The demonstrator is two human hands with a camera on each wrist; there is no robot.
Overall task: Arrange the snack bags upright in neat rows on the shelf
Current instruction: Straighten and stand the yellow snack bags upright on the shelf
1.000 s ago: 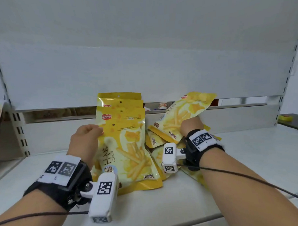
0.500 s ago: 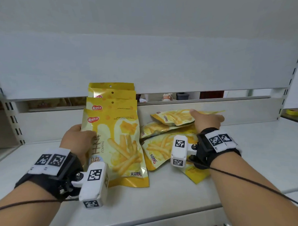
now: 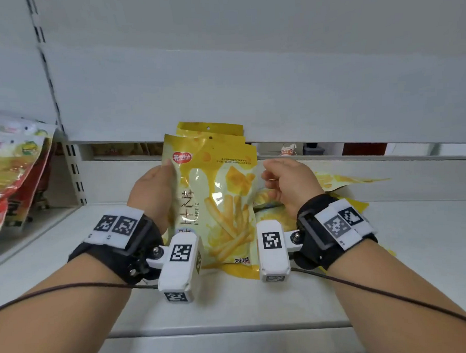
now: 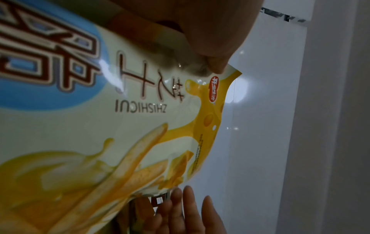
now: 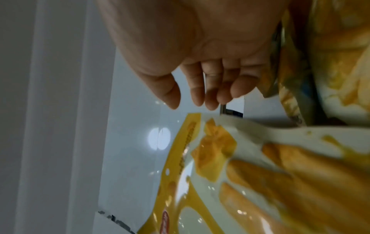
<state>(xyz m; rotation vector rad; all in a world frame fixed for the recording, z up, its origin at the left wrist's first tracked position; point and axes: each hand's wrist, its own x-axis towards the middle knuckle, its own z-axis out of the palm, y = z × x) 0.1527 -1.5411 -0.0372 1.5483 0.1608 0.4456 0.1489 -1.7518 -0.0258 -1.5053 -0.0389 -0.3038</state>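
Observation:
Several yellow fry snack bags stand upright one behind another on the white shelf [image 3: 405, 238]. The front bag [image 3: 222, 203] faces me. My left hand [image 3: 160, 185] grips its upper left edge, the thumb [image 4: 212, 60] pressed on the front bag [image 4: 120, 126]. My right hand [image 3: 285, 184] hovers at the stack's right edge with relaxed fingers [image 5: 200, 91], holding nothing, just above the front bag [image 5: 260, 166]. More yellow bags [image 3: 344, 180] lie flat behind and to the right of that hand.
An upper shelf board [image 3: 250, 101] hangs low over the bag tops. A slotted upright [image 3: 74, 178] divides off the left bay, where red and yellow snack bags [image 3: 12, 172] lean. The shelf's front edge [image 3: 233, 329] runs close below my wrists.
My right hand has let go of the flat bag at the right and moved left to the upright stack's right edge. The left hand keeps its hold on the front bag.

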